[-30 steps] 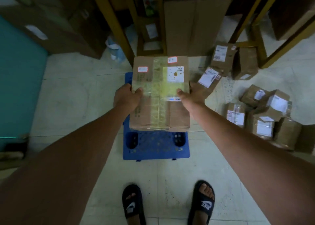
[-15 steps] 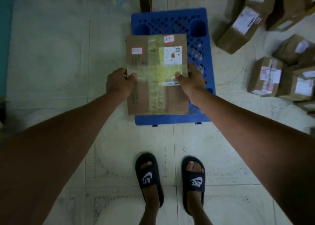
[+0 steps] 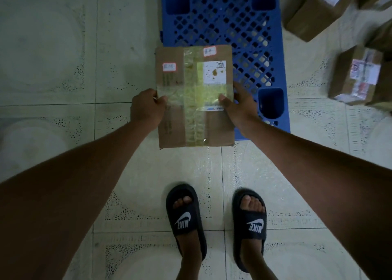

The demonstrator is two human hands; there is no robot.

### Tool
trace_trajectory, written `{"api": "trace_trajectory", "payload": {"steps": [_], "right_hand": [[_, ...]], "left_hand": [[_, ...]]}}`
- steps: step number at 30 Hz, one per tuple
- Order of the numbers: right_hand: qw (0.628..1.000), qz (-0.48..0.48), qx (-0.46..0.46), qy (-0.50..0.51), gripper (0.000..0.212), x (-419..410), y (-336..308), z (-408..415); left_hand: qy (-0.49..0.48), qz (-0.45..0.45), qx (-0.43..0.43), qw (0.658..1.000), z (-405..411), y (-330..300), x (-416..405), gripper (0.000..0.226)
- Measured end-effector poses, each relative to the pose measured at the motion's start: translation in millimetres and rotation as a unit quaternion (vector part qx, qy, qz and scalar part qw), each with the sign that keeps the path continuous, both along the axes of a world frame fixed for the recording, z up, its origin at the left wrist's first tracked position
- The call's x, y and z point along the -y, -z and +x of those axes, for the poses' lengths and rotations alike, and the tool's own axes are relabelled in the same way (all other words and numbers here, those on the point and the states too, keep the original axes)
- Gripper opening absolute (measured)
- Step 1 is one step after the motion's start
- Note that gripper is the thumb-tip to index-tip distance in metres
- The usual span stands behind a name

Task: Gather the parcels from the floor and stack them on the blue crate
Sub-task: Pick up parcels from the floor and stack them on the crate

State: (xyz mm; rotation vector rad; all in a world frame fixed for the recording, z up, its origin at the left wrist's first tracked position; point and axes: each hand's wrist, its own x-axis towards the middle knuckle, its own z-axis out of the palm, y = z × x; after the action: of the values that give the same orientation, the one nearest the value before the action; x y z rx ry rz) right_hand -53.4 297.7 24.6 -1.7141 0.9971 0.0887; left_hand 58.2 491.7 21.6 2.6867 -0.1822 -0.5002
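**First parcel held over the crate, nothing stacked yet**

From my seat, the floor fills most of the head view, pale patterned tiles on every side. The blue crate sits on it ahead of my feet, lattice top up, and the part of that top I can see carries no parcel. So I judge the stacking barely begun, with the first box not yet set down.

More parcels lie on the floor off the crate's right edge, at least two or three; blur and the frame edge keep me from counting them. They all remain to be gathered.

The box I am carrying, brown card with yellowish tape and a white label, hangs over the crate's near-left corner. Its near end juts out past the crate's near edge, over bare tile. I cannot tell whether it touches the lattice or is clear of it.

Both hands are clamped on the box from opposite sides. The left hand curls round the left edge, thumb on top. The right hand grips the right edge, thumb laid on the taped face.
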Motion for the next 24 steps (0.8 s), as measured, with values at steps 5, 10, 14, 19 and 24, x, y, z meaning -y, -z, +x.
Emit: {"api": "trace_trajectory", "payload": {"steps": [5,10,14,19,24], "right_hand": [[1.0,0.001,-0.008,-0.021,0.044,4.8,3.2,10.4],[0.999,0.025,-0.027,-0.004,0.05,8.4,7.7,12.4],[0.999,0.045,-0.027,-0.002,0.053,7.9,6.1,11.4],[0.997,0.039,-0.053,0.028,0.064,11.0,-23.4,20.8],[0.998,0.036,-0.03,0.043,0.056,30.4,-93.5,31.9]], "left_hand": [[-0.002,-0.005,-0.001,1.0,7.7,0.5,0.4,0.034],[-0.009,0.012,-0.01,1.0,9.0,5.1,6.5,0.032],[-0.014,0.021,-0.014,1.0,5.8,1.4,7.9,0.032],[-0.023,0.027,-0.005,0.999,8.2,-31.2,33.1,0.043],[-0.005,-0.026,-0.028,0.999,26.0,-96.3,70.3,0.033]]}}
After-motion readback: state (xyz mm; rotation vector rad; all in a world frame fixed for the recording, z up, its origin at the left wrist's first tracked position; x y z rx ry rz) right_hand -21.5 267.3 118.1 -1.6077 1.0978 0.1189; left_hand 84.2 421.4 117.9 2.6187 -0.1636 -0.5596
